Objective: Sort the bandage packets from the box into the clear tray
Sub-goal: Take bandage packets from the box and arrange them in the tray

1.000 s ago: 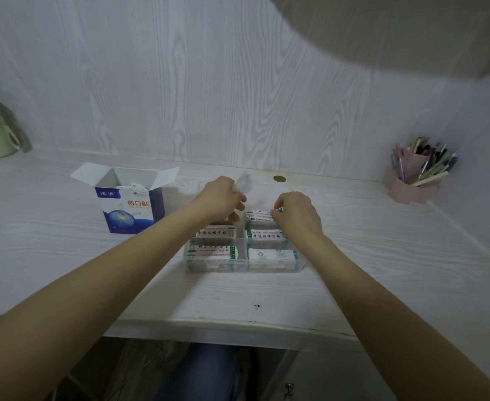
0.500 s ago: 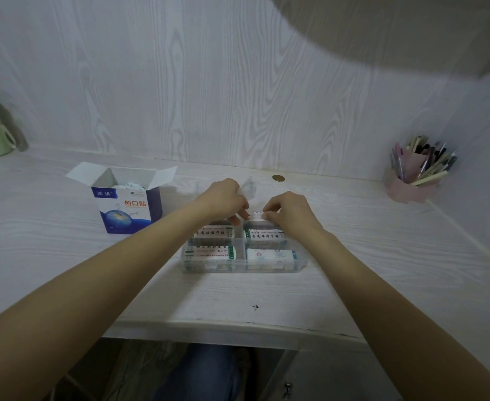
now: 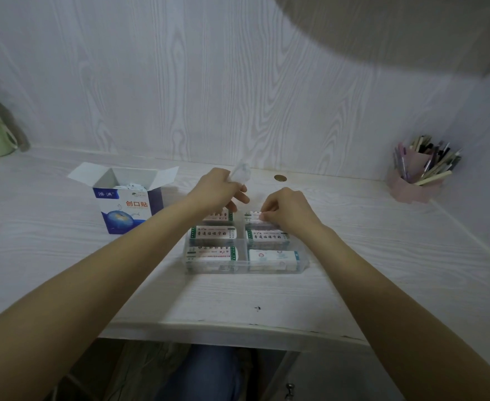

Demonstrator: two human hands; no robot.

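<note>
I read this as the placing step: my right hand (image 3: 288, 209), just right of the frame's centre, has its fingers curled down and pinches a bandage packet (image 3: 252, 217) at the far right compartment of the clear tray (image 3: 303, 263), setting it onto the stack there. My left hand (image 3: 219, 189), just left of it and a little higher in the frame, is closed around a small bundle of pale packets (image 3: 240, 173) that stick up out of its grip; they are blurred, so I cannot say how many. The tray sits at centre frame on the white desk (image 3: 64, 256), and its six compartments all show printed packets lying flat. The box (image 3: 128, 205) stands open at left of centre, well apart from the tray, with more white packets visible inside its mouth. So the sorting looks well along but not finished. The next move, as I judge it, calls for letting go of the packet once it lies flat, then taking another from the left-hand bundle and choosing the compartment with matching print. Care is needed not to drag the stack askew when the fingers lift.
</note>
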